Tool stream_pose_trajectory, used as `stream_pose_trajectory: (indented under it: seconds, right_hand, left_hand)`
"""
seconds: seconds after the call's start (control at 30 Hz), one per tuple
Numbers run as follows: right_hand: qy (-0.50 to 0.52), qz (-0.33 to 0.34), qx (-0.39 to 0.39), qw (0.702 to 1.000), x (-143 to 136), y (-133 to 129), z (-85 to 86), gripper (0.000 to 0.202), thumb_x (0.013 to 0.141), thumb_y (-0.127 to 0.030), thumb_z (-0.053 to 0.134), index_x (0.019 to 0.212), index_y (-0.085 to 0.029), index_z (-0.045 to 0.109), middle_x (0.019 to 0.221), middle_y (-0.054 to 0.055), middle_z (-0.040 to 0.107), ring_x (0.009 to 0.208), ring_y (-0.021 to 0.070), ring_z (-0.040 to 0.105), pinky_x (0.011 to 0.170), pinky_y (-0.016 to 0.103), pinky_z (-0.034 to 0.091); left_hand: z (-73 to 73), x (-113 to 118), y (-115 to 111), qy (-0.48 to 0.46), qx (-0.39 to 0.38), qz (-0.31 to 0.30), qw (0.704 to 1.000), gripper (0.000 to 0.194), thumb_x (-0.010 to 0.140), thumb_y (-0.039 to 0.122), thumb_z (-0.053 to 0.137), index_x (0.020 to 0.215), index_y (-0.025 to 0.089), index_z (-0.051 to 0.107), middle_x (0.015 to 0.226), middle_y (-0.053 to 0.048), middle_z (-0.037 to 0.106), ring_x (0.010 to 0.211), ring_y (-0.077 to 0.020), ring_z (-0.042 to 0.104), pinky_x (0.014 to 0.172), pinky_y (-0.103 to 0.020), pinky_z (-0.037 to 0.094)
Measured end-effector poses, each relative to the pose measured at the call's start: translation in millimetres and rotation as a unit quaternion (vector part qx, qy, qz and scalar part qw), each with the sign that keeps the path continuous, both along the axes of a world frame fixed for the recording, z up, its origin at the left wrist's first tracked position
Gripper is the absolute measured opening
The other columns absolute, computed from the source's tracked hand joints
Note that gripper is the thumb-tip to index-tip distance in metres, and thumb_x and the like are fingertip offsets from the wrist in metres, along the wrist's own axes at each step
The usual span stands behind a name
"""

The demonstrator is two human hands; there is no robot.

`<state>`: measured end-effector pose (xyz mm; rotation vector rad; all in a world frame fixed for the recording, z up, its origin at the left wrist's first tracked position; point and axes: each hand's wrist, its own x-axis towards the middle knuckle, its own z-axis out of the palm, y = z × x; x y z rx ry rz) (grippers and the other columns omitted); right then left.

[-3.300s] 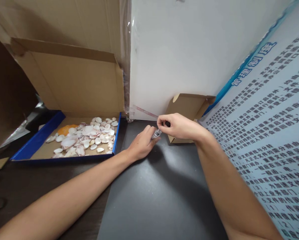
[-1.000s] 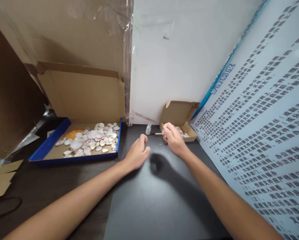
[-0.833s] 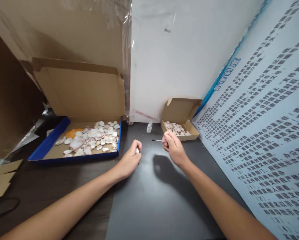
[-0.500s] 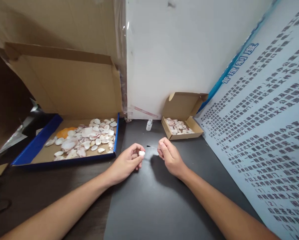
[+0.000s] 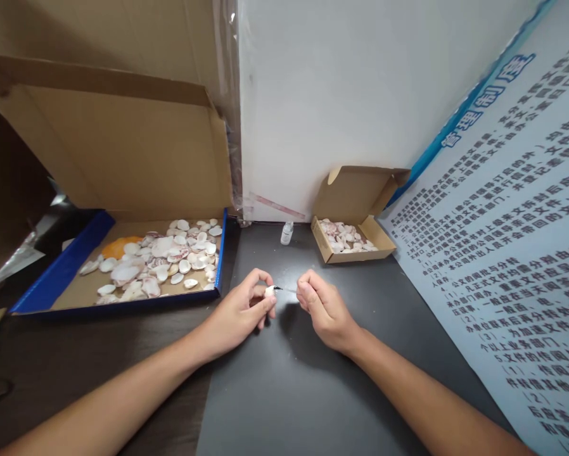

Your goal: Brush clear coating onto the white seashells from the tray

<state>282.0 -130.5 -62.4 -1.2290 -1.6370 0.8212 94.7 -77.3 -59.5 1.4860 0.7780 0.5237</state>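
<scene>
The small white shell (image 5: 270, 291) is near the middle, above the dark surface (image 5: 313, 399). Leftmost, an open blue-sided box (image 5: 68, 263) holds many loose shells (image 5: 163, 250). Next, the left hand (image 5: 241, 311) pinches the small white shell between thumb and fingers. A thin brush (image 5: 285, 289) has its dark tip at the shell; farther back, a little bottle (image 5: 287, 234) stands upright. The right hand (image 5: 325, 310) is closed around the brush's end. Rightmost, an open cardboard box (image 5: 360, 256) holds more shells.

Brush (image 5: 279, 289) — at shell (image 5: 270, 291) in left hand (image 5: 239, 310)
</scene>
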Motion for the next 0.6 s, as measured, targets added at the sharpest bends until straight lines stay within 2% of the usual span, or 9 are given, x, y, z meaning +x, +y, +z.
stream_pose_trajectory:
  seconds: [0.2, 0.27, 0.4, 0.53, 0.6]
  right_hand:
    - [-0.101, -0.032, 0.044, 0.993, 1.8, 1.7, 9.0, 0.027, 0.099, -0.027, 0.034, 0.074, -0.022, 0.037, 0.064, -0.003, 0.041, 0.057, 0.0127, 0.04, 0.056, 0.025, 0.031]
    - [-0.104, -0.042, 0.06, 0.992, 2.1, 0.7, 12.5, 0.027, 0.099, -0.025, 0.033, 0.073, -0.022, 0.037, 0.064, -0.003, 0.04, 0.056, 0.0124, 0.04, 0.056, 0.024, 0.031]
    - [-0.131, -0.001, 0.077, 0.988, 0.0, -1.6, 15.6, 0.024, 0.098, -0.022, 0.035, 0.074, -0.022, 0.038, 0.063, -0.004, 0.04, 0.055, 0.0119, 0.039, 0.055, 0.024, 0.031]
    - [-0.16, -0.037, 0.105, 0.981, -1.9, -2.5, 15.8, 0.027, 0.097, -0.021, 0.036, 0.07, -0.022, 0.034, 0.061, -0.004, 0.038, 0.053, 0.0114, 0.036, 0.054, 0.024, 0.028]
    - [-0.153, -0.03, 0.114, 0.981, -2.7, -3.2, 15.5, 0.028, 0.097, -0.022, 0.037, 0.07, -0.022, 0.034, 0.061, -0.004, 0.039, 0.053, 0.0111, 0.037, 0.054, 0.024, 0.029]
  left_hand:
    - [0.6, -1.6, -1.0, 0.002, 0.01, -0.008, 1.0, 0.02, 0.092, 0.039, 0.048, 0.094, 0.022, 0.038, 0.071, 0.004, 0.059, 0.054, -0.0087, 0.048, 0.053, -0.022, 0.039]
    - [1.1, -1.5, -1.0, 0.009, 0.022, -0.003, 1.0, 0.019, 0.092, 0.039, 0.048, 0.093, 0.022, 0.039, 0.069, 0.005, 0.057, 0.052, -0.0085, 0.046, 0.052, -0.021, 0.037]
    - [1.1, -1.0, -0.3, 0.02, 0.055, 0.002, 0.998, 0.018, 0.092, 0.037, 0.049, 0.09, 0.02, 0.043, 0.067, 0.005, 0.052, 0.058, -0.0095, 0.045, 0.056, -0.022, 0.036]
    - [-1.4, -1.6, 0.7, 0.032, 0.071, 0.008, 0.997, 0.018, 0.092, 0.037, 0.048, 0.088, 0.02, 0.044, 0.068, 0.005, 0.046, 0.064, -0.0106, 0.044, 0.06, -0.022, 0.034]
    - [-2.8, -2.2, 1.2, 0.034, 0.08, 0.007, 0.996, 0.018, 0.092, 0.037, 0.048, 0.088, 0.02, 0.045, 0.069, 0.005, 0.044, 0.065, -0.0107, 0.041, 0.06, -0.023, 0.033]
